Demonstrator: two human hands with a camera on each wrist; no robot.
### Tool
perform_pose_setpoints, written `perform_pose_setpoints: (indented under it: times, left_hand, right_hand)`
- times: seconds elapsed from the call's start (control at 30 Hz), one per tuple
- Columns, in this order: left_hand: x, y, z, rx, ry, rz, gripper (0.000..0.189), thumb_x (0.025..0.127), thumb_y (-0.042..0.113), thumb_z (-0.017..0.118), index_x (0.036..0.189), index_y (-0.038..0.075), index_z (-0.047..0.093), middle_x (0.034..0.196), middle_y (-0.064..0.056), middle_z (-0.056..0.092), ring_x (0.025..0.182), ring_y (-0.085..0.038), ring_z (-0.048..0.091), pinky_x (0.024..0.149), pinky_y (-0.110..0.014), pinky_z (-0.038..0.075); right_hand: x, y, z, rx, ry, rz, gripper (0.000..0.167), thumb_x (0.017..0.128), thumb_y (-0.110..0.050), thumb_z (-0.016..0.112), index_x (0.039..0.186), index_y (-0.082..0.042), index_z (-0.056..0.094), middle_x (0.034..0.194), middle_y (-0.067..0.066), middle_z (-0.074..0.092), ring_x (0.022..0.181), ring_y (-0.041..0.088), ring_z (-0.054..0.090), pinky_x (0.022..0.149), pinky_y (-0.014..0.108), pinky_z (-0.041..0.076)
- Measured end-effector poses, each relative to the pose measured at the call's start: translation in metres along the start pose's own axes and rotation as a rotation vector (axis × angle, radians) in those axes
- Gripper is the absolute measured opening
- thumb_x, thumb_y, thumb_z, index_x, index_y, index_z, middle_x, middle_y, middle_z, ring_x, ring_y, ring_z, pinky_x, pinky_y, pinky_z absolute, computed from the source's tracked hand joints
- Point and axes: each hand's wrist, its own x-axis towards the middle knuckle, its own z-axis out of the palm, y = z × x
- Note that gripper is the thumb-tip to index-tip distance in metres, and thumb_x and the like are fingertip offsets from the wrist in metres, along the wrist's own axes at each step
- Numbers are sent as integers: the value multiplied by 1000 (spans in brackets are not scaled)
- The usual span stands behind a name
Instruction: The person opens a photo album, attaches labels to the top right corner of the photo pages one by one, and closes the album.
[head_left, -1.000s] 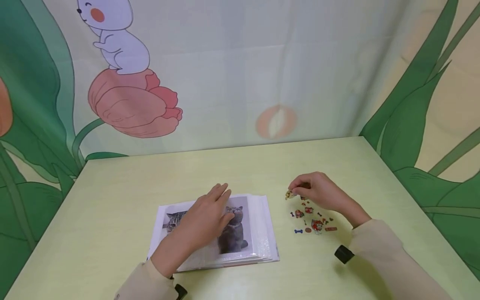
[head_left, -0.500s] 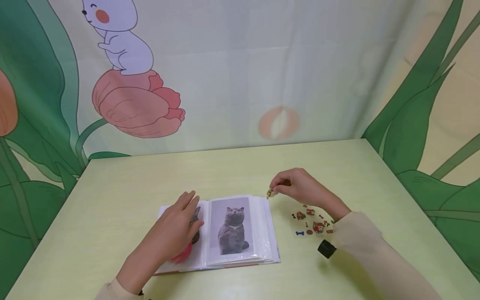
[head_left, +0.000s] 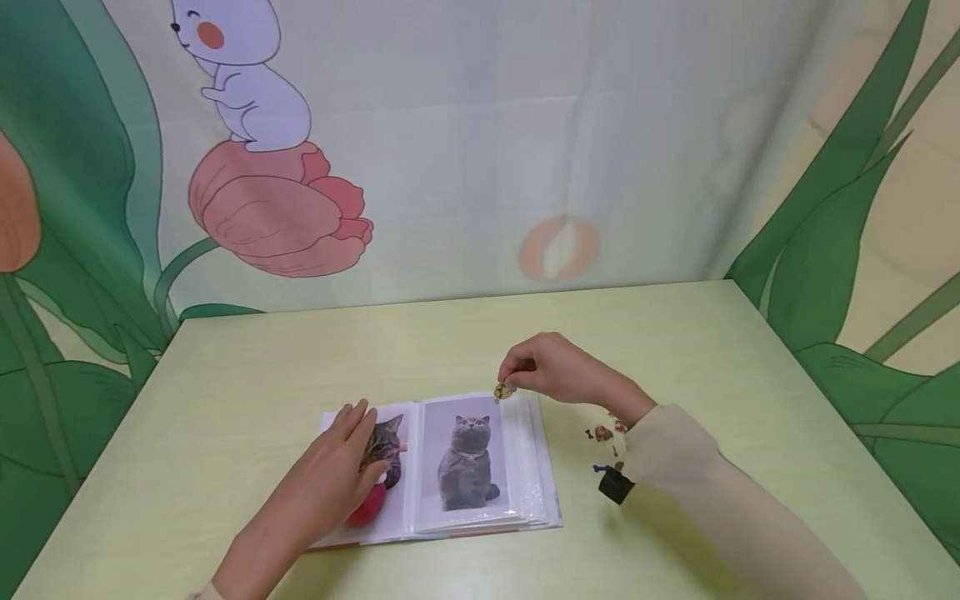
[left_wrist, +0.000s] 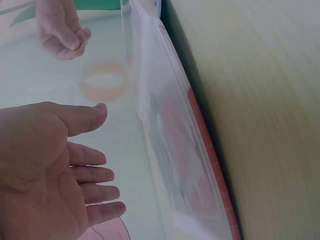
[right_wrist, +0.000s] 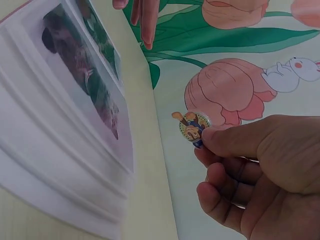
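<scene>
My right hand [head_left: 551, 367] pinches a small round sticker [right_wrist: 192, 127] with a cartoon figure between thumb and forefinger. It is held over the far right corner of an open photo album [head_left: 525, 467]. A photo of a grey cat [head_left: 467, 471] fills the right page. On the left page, a tabby cat photo [head_left: 385, 450] with a red ball is partly covered by my left hand [head_left: 330, 462]. The left wrist view shows that hand [left_wrist: 75, 170] with its fingers extended and nothing in its grasp, raised over the album's page [left_wrist: 170, 130].
Several small loose stickers [head_left: 602, 433] lie on the table right of the album, partly hidden by the right sleeve [head_left: 675, 450]. A printed curtain [head_left: 450, 167] hangs along the table's back edge. A black wrist device [head_left: 616, 485] sits under the right cuff.
My right hand has carried the sticker left from the loose stickers to the album's far right corner. My left hand has moved left, off the grey cat photo and over the left page.
</scene>
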Motion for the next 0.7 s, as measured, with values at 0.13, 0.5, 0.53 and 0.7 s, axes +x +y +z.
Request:
perform_pose_setpoints:
  times: [0.13,0.5,0.53,0.7]
  left_hand:
    - [-3,-3,3,-16,6,-5,72,96,22,75,150,-12,42,158,-32,37,146,-51,33,113,-63,35]
    - [-7,-8,11,-51,-98,-84,73,100,26,69,154,-11,37,161,-32,29,150,-50,24,116,-63,30]
    - [-7,-9,11,-52,-110,-92,73,100,27,69,154,-11,36,162,-32,29,151,-50,23,116,-63,29]
    - [-9,-12,15,-43,-132,-103,75,99,28,70,153,-13,36,161,-33,29,150,-51,23,117,-62,29]
  right_hand:
    - [13,-6,5,-38,-31,-31,10,98,-7,71,93,-11,78,89,-7,74,78,11,64,71,27,51]
    - [56,-20,19,-69,-144,-48,12,101,-8,67,98,-10,78,88,-6,73,75,9,60,70,22,48]
    - [60,-21,21,-71,-153,-47,12,101,-8,66,97,-10,78,88,-6,73,73,9,58,69,22,47]
    - [77,-29,32,-77,-195,-43,14,103,-9,64,97,-9,78,87,-5,73,68,7,49,65,22,41]
